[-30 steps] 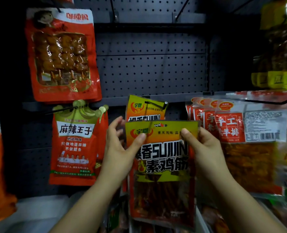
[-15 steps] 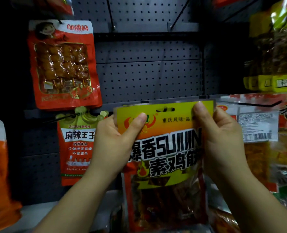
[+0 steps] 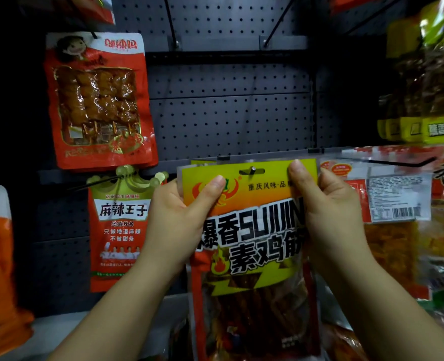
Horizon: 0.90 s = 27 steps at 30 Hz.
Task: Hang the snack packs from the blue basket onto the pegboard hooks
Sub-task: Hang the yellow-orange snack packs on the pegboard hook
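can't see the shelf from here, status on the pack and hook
Left hand and right hand both pinching the yellow snack pack by its top corners. Hook tip showing through hang slot. Nothing in the way.

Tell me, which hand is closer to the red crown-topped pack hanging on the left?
Left. The left hand pinches the yellow pack right beside the crown-topped pack; the right hand holds its far edge.

Held snack pack point(image 3: 252, 230): I see a yellow top, orange-red body, black-and-white lettering
Pegboard point(image 3: 228, 121): dark grey, dotted with holes
Left skewer pack point(image 3: 98, 100): red-orange, white header
Far-right packs point(image 3: 424, 126): yellow
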Tool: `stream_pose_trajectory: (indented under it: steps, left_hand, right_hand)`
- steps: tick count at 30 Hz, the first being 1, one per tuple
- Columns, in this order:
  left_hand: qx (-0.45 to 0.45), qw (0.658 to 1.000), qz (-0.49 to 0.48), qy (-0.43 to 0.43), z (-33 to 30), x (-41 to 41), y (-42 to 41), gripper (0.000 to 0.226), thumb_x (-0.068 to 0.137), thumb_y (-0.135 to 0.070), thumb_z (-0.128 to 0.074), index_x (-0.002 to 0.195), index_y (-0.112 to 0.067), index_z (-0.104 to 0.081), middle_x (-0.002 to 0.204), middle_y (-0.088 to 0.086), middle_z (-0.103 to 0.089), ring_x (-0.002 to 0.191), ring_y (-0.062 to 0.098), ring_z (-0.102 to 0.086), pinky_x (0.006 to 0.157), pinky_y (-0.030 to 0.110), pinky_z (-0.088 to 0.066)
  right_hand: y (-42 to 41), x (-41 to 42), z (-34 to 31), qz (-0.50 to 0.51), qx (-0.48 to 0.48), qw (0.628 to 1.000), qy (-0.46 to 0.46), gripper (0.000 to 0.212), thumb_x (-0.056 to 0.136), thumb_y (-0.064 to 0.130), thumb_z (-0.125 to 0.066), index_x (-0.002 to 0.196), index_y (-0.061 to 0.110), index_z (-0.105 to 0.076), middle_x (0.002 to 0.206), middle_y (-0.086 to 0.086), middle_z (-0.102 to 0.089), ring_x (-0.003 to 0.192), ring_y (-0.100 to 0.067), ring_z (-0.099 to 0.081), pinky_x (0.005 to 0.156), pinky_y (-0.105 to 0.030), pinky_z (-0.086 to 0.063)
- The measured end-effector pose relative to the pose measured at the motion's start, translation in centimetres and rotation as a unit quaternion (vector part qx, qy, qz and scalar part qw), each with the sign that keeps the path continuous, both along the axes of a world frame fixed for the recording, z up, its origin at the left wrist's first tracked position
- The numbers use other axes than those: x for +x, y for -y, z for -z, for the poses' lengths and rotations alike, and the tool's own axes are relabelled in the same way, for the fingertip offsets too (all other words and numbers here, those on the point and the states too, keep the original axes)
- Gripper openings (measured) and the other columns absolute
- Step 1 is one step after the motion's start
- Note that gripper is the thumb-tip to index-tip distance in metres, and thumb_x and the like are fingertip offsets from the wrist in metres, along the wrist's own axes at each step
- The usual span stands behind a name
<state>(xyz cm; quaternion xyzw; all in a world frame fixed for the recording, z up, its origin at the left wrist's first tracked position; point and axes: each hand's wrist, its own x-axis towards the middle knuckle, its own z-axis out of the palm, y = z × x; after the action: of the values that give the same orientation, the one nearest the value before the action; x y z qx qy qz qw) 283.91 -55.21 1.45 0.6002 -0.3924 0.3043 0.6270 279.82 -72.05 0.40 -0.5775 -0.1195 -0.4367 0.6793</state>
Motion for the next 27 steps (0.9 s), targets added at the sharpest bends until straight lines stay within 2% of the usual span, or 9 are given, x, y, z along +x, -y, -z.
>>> stream_pose_trajectory:
  steps: [6, 8, 10, 14, 17, 19, 22, 25, 27]
  left_hand:
    - [0.015, 0.998, -0.028, -0.051, 1.8, 2.7, -0.1, 0.011, 0.077, -0.033, -0.064, 0.077, -0.023, -0.068, 0.073, -0.02, -0.072, 0.069, -0.006, -0.067, 0.059, 0.006, -0.046]
    - [0.017, 0.996, -0.037, -0.075, 2.3, 4.0, -0.4, 0.003, 0.081, -0.025, -0.067, 0.083, -0.023, -0.069, 0.079, -0.018, -0.074, 0.075, -0.003, -0.068, 0.062, 0.008, -0.048]
    - [0.029, 0.994, -0.056, -0.09, 2.9, 5.3, -0.6, 0.007, 0.083, -0.021, -0.067, 0.09, -0.023, -0.069, 0.085, -0.012, -0.075, 0.082, 0.001, -0.069, 0.068, 0.014, -0.052]
    - [0.059, 0.986, -0.104, -0.116, 3.2, 7.9, -0.2, 0.012, 0.088, -0.02, -0.063, 0.099, -0.017, -0.067, 0.093, -0.005, -0.072, 0.089, 0.009, -0.068, 0.079, 0.027, -0.053]
    - [0.084, 0.976, -0.161, -0.117, 2.8, 9.7, 0.6, 0.006, 0.089, -0.022, -0.062, 0.088, -0.016, -0.064, 0.083, -0.003, -0.068, 0.082, 0.012, -0.063, 0.072, 0.026, -0.05]
    - [0.095, 0.967, -0.211, -0.11, 2.5, 10.7, 1.2, 0.024, 0.089, -0.023, -0.063, 0.069, -0.02, -0.051, 0.07, -0.004, -0.061, 0.066, 0.008, -0.052, 0.056, 0.02, -0.037]
    - [0.108, 0.954, -0.249, -0.128, 2.0, 12.0, 1.7, 0.031, 0.089, -0.025, -0.063, 0.063, -0.024, -0.045, 0.068, -0.01, -0.057, 0.06, 0.004, -0.045, 0.05, 0.02, -0.029]
    - [0.111, 0.951, -0.246, -0.154, 1.8, 13.2, 2.1, 0.014, 0.089, -0.027, -0.063, 0.079, -0.017, -0.06, 0.078, -0.004, -0.063, 0.076, 0.014, -0.058, 0.062, 0.024, -0.039]
    - [0.108, 0.949, -0.244, -0.167, 1.8, 13.8, 2.2, 0.018, 0.09, -0.027, -0.062, 0.093, -0.01, -0.065, 0.094, 0.004, -0.068, 0.089, 0.02, -0.062, 0.077, 0.031, -0.047]
  right_hand:
    - [0.8, 1.5, 1.5, 0.014, -0.027, 0.998, -0.054, 0.033, 0.087, 0.031, -0.062, 0.086, -0.002, -0.062, 0.089, -0.032, -0.067, 0.087, -0.049, -0.065, 0.079, -0.062, -0.052]
    - [1.3, 2.0, 2.0, 0.014, -0.048, 0.996, -0.078, 0.044, 0.084, 0.035, -0.064, 0.088, -0.008, -0.055, 0.086, -0.037, -0.062, 0.079, -0.05, -0.063, 0.079, -0.064, -0.051]
    - [1.6, 2.6, 2.4, 0.019, -0.059, 0.993, -0.103, 0.044, 0.08, 0.038, -0.065, 0.083, -0.005, -0.055, 0.068, -0.024, -0.058, 0.061, -0.037, -0.058, 0.072, -0.054, -0.052]
    - [2.3, 4.8, 2.6, 0.053, -0.086, 0.985, -0.137, 0.025, 0.09, 0.027, -0.062, 0.089, 0.002, -0.064, 0.076, -0.024, -0.065, 0.069, -0.024, -0.058, 0.068, -0.038, -0.048]
    - [2.9, 6.8, 2.1, 0.093, -0.122, 0.975, -0.158, 0.019, 0.092, 0.027, -0.059, 0.084, 0.011, -0.064, 0.071, -0.004, -0.064, 0.067, -0.015, -0.059, 0.064, -0.03, -0.047]
    - [3.3, 8.2, 1.7, 0.117, -0.14, 0.968, -0.172, 0.017, 0.093, 0.028, -0.059, 0.084, 0.014, -0.063, 0.074, -0.001, -0.064, 0.071, -0.016, -0.061, 0.067, -0.032, -0.048]
    - [3.9, 10.3, 1.2, 0.151, -0.167, 0.954, -0.199, 0.017, 0.093, 0.031, -0.058, 0.085, 0.017, -0.062, 0.08, -0.002, -0.065, 0.082, -0.022, -0.062, 0.078, -0.042, -0.051]
    - [4.0, 12.0, 0.9, 0.169, -0.176, 0.945, -0.218, 0.016, 0.093, 0.033, -0.056, 0.091, 0.018, -0.063, 0.089, -0.003, -0.067, 0.09, -0.024, -0.063, 0.084, -0.046, -0.052]
    - [3.9, 12.9, 1.0, 0.174, -0.177, 0.942, -0.226, 0.018, 0.094, 0.034, -0.055, 0.096, 0.018, -0.062, 0.091, -0.001, -0.066, 0.089, -0.023, -0.063, 0.083, -0.043, -0.052]
